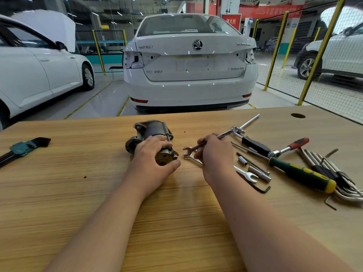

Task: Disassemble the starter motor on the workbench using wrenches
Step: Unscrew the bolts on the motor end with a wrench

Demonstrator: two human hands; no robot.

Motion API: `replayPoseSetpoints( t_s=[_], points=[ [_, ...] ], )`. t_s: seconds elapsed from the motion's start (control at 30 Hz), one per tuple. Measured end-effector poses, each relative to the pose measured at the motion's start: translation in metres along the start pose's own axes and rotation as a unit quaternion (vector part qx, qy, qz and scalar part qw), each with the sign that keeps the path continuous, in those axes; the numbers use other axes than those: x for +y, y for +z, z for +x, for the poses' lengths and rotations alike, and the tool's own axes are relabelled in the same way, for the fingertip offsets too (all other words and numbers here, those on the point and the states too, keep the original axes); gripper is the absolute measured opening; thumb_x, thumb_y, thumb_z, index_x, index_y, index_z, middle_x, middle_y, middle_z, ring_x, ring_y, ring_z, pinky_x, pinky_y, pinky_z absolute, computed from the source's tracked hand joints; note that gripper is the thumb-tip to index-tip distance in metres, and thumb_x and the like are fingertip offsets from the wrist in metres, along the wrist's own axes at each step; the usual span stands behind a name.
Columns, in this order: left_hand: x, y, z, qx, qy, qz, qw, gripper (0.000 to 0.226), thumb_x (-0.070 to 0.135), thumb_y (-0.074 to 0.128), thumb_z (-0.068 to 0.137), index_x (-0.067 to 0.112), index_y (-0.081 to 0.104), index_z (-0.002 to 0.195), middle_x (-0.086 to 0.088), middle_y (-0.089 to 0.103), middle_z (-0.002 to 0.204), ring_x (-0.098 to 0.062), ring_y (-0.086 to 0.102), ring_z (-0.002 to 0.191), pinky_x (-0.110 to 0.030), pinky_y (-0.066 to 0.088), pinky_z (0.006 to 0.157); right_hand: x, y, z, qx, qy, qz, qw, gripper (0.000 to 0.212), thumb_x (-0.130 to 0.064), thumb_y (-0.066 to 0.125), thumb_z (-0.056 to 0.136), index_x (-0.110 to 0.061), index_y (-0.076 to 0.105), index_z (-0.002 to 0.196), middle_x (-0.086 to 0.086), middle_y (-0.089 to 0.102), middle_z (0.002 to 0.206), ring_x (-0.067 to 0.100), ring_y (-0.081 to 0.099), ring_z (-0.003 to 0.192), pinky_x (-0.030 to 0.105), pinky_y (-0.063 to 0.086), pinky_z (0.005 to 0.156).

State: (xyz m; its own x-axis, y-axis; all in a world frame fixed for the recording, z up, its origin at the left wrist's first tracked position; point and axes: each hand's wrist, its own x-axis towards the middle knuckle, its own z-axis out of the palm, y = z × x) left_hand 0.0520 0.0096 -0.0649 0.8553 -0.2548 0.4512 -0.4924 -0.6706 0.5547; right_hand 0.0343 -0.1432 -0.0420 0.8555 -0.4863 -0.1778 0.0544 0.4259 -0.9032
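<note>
Lying at the far left of the counter (59,193), a hex key set (23,149) in a green holder sits well apart from the work. Near the middle, the starter motor (151,132) rests on its side. The left hand (155,160) is curled over its near end, fingers across the body and thumb under the end cap. Just to the right, an open-end wrench (193,147) is pinched in the fingers of the right hand (214,154), its jaw pointing at the motor's end but not yet on any fastener. A second wrench (194,159) lies beneath that hand. Farther right are a green-and-yellow screwdriver (302,174), a red-handled ratchet (290,147) and loose hex keys (334,173).

The motor is round and only one hand steadies it, so a hard pull could roll it and throw the wrench off. A poorly seated or wrong-size jaw could round the bolt head. Freed bolts could roll into the tool clutter.
</note>
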Motion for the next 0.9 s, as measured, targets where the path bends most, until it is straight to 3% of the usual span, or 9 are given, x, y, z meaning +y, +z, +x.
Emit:
replayPoseSetpoints(
  t_s=[0.17,0.3,0.43,0.63,0.9],
  points=[
    [-0.002,0.002,0.001,0.01,0.011,0.005,1.0,0.048,0.038,0.073,0.073,0.036,0.055,0.118,0.028,0.035,0.126,-0.002,0.017,0.131,-0.024,0.013,0.103,0.012,0.003,-0.001,-0.023,0.032,-0.023,0.999,0.017,-0.004,0.038,0.089,-0.001,0.055,0.091,0.006,0.052,0.046,0.015,0.049,0.035,0.025,0.044,0.043],
    [-0.004,0.002,0.001,0.015,0.019,0.002,1.0,0.045,0.033,0.072,0.073,0.038,0.055,0.115,0.027,0.037,0.127,-0.001,0.018,0.13,-0.021,0.012,0.102,0.015,0.005,-0.001,-0.023,0.057,-0.01,0.998,0.018,-0.003,0.038,0.087,0.0,0.056,0.09,0.005,0.051,0.039,0.018,0.049,0.038,0.023,0.046,0.043],
    [-0.004,0.002,0.001,0.01,0.018,0.004,1.0,0.046,0.034,0.072,0.073,0.039,0.054,0.115,0.024,0.039,0.133,-0.002,0.018,0.131,-0.022,0.013,0.102,0.014,0.005,-0.001,-0.022,0.073,0.014,0.997,0.019,-0.002,0.037,0.088,0.001,0.055,0.091,0.007,0.052,0.043,0.016,0.047,0.035,0.024,0.047,0.045],
    [-0.004,0.001,0.0,0.006,0.016,0.007,1.0,0.048,0.035,0.073,0.073,0.037,0.055,0.117,0.021,0.039,0.136,-0.003,0.018,0.132,-0.022,0.013,0.102,0.015,0.006,0.0,-0.038,0.085,0.087,0.992,0.015,0.001,0.039,0.093,-0.009,0.046,0.101,0.012,0.055,0.076,0.01,0.045,0.034,0.022,0.045,0.044],
    [-0.003,0.001,-0.001,0.007,0.017,-0.001,1.0,0.051,0.041,0.073,0.07,0.037,0.055,0.117,0.024,0.038,0.13,-0.004,0.019,0.131,-0.025,0.016,0.104,0.016,0.009,-0.003,-0.016,0.148,0.113,0.982,0.014,0.003,0.041,0.09,-0.004,0.053,0.093,0.012,0.054,0.069,0.011,0.043,0.029,0.023,0.044,0.045]
  ],
)
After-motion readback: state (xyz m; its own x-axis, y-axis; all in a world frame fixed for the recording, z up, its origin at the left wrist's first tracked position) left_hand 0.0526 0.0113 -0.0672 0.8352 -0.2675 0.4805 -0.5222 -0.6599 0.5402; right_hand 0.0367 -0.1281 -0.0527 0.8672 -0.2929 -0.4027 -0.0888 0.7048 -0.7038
